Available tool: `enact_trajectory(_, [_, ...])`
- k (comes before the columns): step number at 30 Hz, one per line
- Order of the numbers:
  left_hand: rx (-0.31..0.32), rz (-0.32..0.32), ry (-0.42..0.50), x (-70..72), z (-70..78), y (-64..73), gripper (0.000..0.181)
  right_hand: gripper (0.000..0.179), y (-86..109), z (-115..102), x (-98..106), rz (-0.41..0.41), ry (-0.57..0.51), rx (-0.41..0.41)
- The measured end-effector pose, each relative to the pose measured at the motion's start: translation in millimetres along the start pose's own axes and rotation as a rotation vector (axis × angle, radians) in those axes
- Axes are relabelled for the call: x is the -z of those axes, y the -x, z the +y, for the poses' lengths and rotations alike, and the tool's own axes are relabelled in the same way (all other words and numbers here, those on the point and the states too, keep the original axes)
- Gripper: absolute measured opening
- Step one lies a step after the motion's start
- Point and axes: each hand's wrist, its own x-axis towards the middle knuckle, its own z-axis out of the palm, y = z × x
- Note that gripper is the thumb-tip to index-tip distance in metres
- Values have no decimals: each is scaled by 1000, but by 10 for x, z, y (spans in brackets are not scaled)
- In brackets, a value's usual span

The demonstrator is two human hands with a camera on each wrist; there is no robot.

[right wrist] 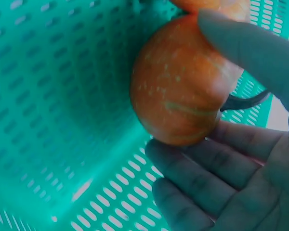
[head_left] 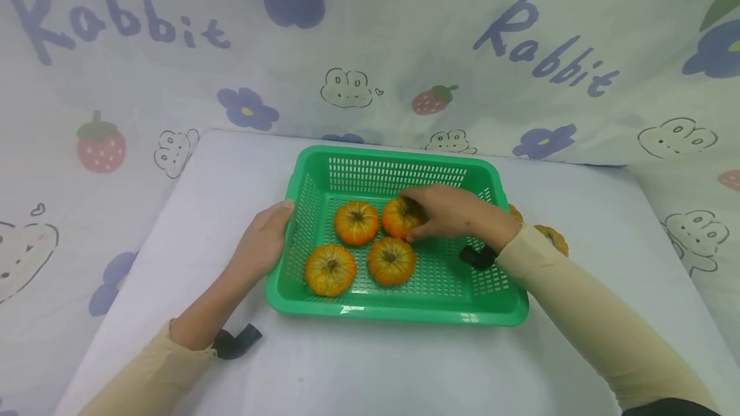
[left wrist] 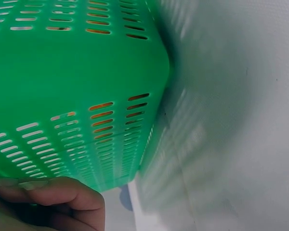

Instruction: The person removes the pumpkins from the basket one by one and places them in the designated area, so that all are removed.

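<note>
A green plastic basket (head_left: 399, 314) with slotted walls stands on the white table. My left hand (head_left: 260, 236) grips its left rim; in the left wrist view the curled fingers (left wrist: 70, 192) lie against the basket's outer wall. Reaching inside, my right hand (head_left: 449, 210) holds a small orange pumpkin (head_left: 397, 216) between thumb and fingers. The right wrist view shows this pumpkin (right wrist: 178, 86) with its dark curved stem toward the palm. Beside it in the basket sit three more: one pumpkin (head_left: 356, 223) to its left, another (head_left: 391, 262) in front, and a third (head_left: 330, 270) at front left.
Outside the basket's right wall, a pumpkin (head_left: 554, 239) lies partly behind my right sleeve, and another pumpkin (head_left: 516, 213) peeks out nearer the rim. Behind the table hangs a printed cloth (head_left: 381, 37) with rabbits and flowers. A dark strap end (head_left: 237, 342) hangs at my left wrist.
</note>
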Motion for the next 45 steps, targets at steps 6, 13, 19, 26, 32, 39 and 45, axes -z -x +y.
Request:
enact_trajectory(6, [11,5,-1,-1,18,14,66,83,109,-23,39,26,-13,2])
enact_trajectory(13, [14,1,3,-7,-1,-2,68,83,327,11,161,85,-6,-33])
enact_trajectory(19, [13,-3,18,0,-10,-10,68,85,538,83,278,117,-23,-75])
enact_trajectory(26, [28,-6,28,1,-8,-3,68,87,902,116,351,167,-13,-98])
enact_trajectory(32, [27,3,9,13,-6,13,68,85,1257,232,361,249,-25,-136])
enact_trajectory(39, [37,-1,3,19,9,13,67,88,1567,377,345,276,-62,-176])
enact_trajectory(45, [46,-6,-11,9,19,-3,69,89,1755,465,315,287,-28,-216])
